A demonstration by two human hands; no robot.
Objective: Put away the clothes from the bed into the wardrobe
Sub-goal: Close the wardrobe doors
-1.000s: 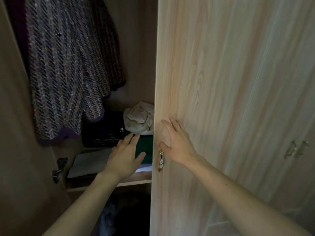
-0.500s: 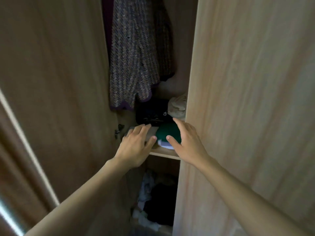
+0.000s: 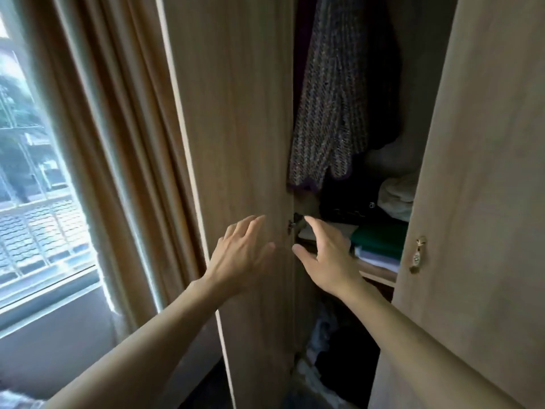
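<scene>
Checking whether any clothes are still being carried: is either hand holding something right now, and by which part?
Nothing is held. The left hand is spread open by the open wardrobe door; the right hand is open and empty before the shelf.

beige curtain (image 3: 124, 160) beside a bright window (image 3: 32, 178), left of view

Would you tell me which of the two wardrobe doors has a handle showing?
The right-hand door, beside the shelf of folded clothes: a small metal handle hangs near its inner edge. The left-hand door, in front of which the left hand is raised, shows none.
</scene>
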